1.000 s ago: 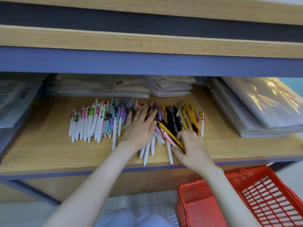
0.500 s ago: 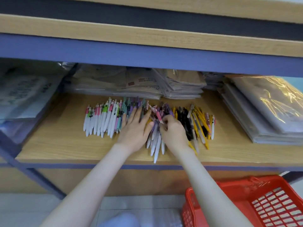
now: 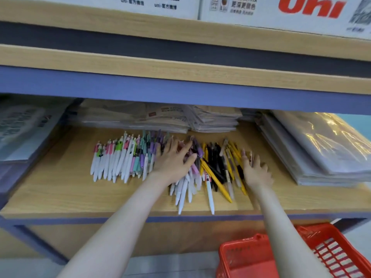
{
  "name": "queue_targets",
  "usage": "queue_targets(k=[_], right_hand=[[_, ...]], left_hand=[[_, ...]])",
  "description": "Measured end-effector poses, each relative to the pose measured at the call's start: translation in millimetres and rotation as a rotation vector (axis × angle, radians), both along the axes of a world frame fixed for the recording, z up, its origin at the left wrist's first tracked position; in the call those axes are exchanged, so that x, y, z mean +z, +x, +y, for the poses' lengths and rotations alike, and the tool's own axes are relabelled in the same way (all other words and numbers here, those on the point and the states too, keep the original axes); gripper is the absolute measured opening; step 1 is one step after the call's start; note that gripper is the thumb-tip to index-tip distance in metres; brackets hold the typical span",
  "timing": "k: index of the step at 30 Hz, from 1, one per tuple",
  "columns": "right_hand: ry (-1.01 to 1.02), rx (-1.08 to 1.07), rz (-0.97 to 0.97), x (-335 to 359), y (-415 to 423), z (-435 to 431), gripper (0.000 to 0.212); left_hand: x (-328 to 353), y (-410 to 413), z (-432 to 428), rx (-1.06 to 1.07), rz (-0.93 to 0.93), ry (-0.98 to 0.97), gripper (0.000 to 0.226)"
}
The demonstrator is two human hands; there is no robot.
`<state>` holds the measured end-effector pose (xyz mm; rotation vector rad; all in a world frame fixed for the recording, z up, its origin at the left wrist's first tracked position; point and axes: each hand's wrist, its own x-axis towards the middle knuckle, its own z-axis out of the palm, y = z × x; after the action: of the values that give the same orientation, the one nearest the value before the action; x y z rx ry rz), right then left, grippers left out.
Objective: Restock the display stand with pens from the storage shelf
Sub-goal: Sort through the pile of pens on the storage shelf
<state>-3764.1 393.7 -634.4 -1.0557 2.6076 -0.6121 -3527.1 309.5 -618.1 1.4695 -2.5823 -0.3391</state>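
Left grip (image 3: 172, 164) hides several pens (image 3: 120, 157); red basket (image 3: 247, 255) runs off the bottom edge.

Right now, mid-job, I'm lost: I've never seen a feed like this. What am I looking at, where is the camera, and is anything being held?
No machine here: a person works bare-handed, and the one picture comes from a camera worn on their head, looking forward and down. The left hand lies flat, fingers spread, on the middle of a row of pens on a wooden shelf. The right hand rests against the yellow and black pens at the row's right end. Neither hand appears to grip anything, though the picture is blurred. Plastic-wrapped packets are stacked behind and to the right; a red basket sits below the shelf.
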Motion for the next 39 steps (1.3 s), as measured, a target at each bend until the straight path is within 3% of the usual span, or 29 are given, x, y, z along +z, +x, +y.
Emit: queue_targets(k=[4,15,19,23,29,37,39], right_hand=[[-0.126,0.253,-0.083,-12,4,-7,0.056],[-0.122,0.353,-0.183,-8,28,-22,0.054],[-0.192,0.371,-0.078,7,29,-27,0.053],[-0.042,0.553,0.076,14,33,-56,0.047],[0.101,0.448,0.119,12,25,-77,0.047],[-0.091,0.329,0.302,12,17,-59,0.033],[-0.037,0.392,0.325,5,14,-58,0.043]], left_hand=[[-11,-4,-5,-0.042,-0.030,0.033,0.055],[-3,-4,-13,-0.077,-0.064,0.057,0.054],[0,2,-14,-0.039,-0.058,-0.012,0.057],[6,16,-12,0.003,-0.038,-0.036,0.058],[5,36,-2,0.042,-0.070,-0.025,0.061],[2,24,10,0.015,-0.043,-0.034,0.062],[0,20,12,0.011,-0.051,-0.066,0.063]])
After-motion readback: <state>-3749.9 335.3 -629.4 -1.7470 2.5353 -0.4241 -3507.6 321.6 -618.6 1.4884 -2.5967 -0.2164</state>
